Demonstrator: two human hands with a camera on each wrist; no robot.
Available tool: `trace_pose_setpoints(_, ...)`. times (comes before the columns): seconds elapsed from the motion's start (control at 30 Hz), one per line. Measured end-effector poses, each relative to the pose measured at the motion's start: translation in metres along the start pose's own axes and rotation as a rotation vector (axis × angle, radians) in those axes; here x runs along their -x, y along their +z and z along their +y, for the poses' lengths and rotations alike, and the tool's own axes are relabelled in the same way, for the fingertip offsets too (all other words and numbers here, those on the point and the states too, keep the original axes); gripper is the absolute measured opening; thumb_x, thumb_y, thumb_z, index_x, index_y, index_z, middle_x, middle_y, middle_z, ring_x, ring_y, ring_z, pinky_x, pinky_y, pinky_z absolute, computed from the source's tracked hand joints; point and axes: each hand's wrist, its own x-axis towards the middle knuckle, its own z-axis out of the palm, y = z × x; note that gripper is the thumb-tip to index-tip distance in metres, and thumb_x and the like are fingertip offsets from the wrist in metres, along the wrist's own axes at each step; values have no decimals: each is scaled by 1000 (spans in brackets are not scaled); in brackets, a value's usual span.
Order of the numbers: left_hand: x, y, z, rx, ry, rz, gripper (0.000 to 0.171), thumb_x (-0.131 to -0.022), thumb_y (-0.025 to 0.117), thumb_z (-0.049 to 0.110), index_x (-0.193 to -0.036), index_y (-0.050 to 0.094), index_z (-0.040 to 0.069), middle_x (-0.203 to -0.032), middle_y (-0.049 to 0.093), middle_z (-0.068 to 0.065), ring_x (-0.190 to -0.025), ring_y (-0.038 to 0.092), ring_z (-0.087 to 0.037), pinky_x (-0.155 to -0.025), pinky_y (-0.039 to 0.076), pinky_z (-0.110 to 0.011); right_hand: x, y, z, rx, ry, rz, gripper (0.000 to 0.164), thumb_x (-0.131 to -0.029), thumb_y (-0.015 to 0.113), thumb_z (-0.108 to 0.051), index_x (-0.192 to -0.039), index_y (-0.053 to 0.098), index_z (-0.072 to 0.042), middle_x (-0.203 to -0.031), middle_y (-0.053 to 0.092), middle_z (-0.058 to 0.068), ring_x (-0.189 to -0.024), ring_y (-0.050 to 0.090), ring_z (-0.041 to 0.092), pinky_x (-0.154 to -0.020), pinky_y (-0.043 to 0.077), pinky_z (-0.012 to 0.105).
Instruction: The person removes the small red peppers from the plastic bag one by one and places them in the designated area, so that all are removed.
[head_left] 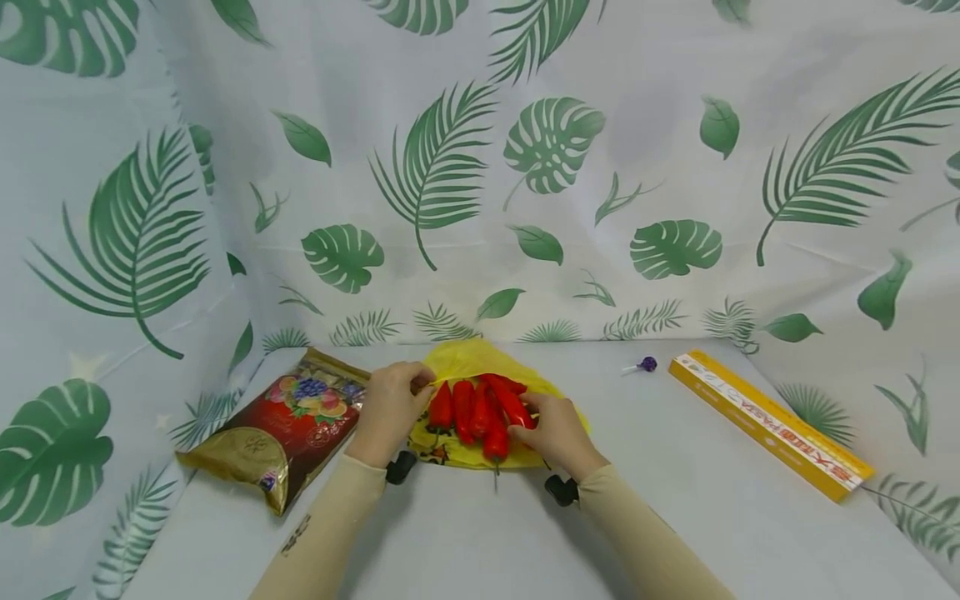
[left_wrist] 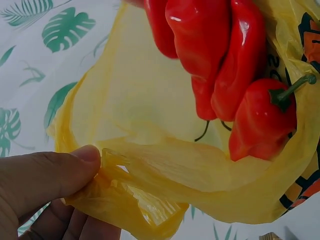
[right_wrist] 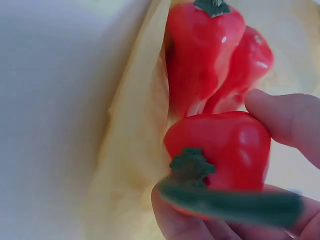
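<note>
While the yellow bag (head_left: 468, 358) lay gaping at the lower middle of the head view, we saw a cluster of red peppers (head_left: 480, 410) resting in its opening, several of them side by side. Our right hand (head_left: 557, 433), at the cluster's right, gripped one pepper (right_wrist: 225, 145) between thumb and curled fingers; the right wrist view had it low and right of center, its green stem stretching rightward. With our left hand (head_left: 392, 408), on the cluster's other side, we pinched the bag's edge between thumb and fingers, the thin film crumpling at the lower left of the left wrist view.

Farther left, a red and gold pouch (head_left: 300, 421) lay slanted on the white tabletop (head_left: 465, 550). Right of center we had a purple lollipop (head_left: 648, 364), and toward the right edge a long yellow box (head_left: 772, 425) lay diagonally. Leaf-printed cloth (head_left: 465, 192) filled the upper frame behind everything.
</note>
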Motion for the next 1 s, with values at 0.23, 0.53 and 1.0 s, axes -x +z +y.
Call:
trace_pose_setpoints(0.23,2,-3,1,-3,-21,7,8,-88,83,7,-95,81,8,-87,78,-7,-74,71,-17,-68,63,-33,23,-19,8,-42,4,-7,53,-86,85,-18,-135,67,-2,-117,76,12,-93,71,20,-71,63,28)
trace_pose_setpoints(0.53,5,0,5,18,-29,3,9,-88,83,5,-96,81,7,-89,79,-8,-76,72,-19,-70,64,-35,53,-45,37,-19,3,8,52,-87,84,-15,-135,67,-2,-114,77,12,-91,71,19,-77,64,33)
trace_pose_setpoints(1.0,8,3,11,23,3,7,10,-88,82,5,-98,81,7,-89,79,-9,-76,73,-19,-69,63,-36,88,-81,93,99,100,21,48,-88,81,-13,-133,67,-3,-104,74,8,-83,60,18,-74,54,31)
